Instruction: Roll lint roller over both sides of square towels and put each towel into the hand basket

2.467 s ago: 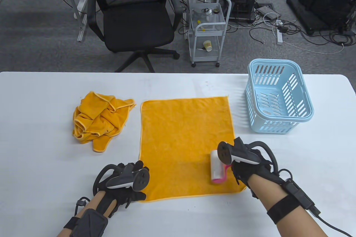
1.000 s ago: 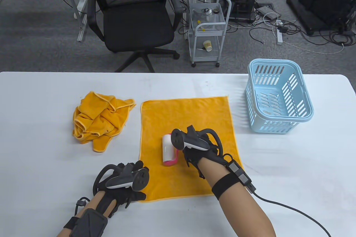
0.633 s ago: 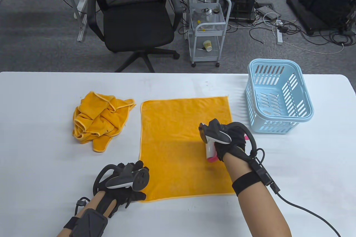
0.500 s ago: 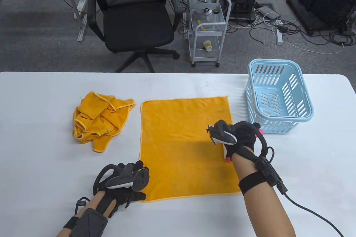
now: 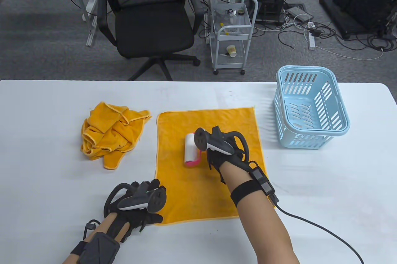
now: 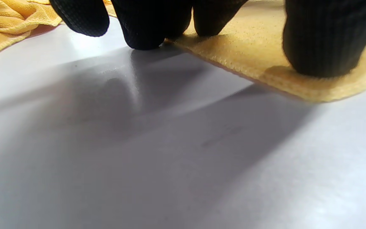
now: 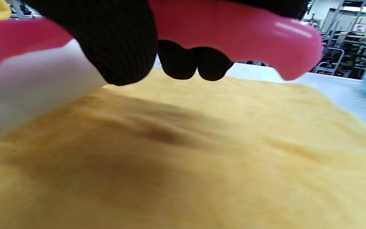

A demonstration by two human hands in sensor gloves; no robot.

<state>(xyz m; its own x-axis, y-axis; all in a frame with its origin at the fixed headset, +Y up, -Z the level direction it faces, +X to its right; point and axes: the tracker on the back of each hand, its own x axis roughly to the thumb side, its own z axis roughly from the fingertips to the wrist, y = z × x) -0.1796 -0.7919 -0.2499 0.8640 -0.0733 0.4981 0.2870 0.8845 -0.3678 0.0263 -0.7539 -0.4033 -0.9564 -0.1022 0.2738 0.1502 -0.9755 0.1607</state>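
Observation:
An orange square towel (image 5: 176,127) lies flat in the middle of the white table (image 5: 46,183). My right hand (image 5: 221,152) grips the pink handle (image 7: 233,28) of a lint roller (image 5: 189,149); its white roll (image 7: 33,92) rests on the towel's middle. My left hand (image 5: 145,203) presses its fingertips (image 6: 319,47) down on the towel's near left corner (image 6: 297,86). A second orange towel (image 5: 108,133) lies crumpled at the left. The light blue hand basket (image 5: 310,107) stands at the right with nothing in it.
Beyond the table's far edge stand a black office chair (image 5: 145,22) and a small white trolley (image 5: 232,37). A cable (image 5: 319,226) trails from my right wrist across the near right of the table.
My right hand has swept the roller from the towel's right edge back leftwards to its middle, a little farther up than the earlier pass. The left hand has not moved.

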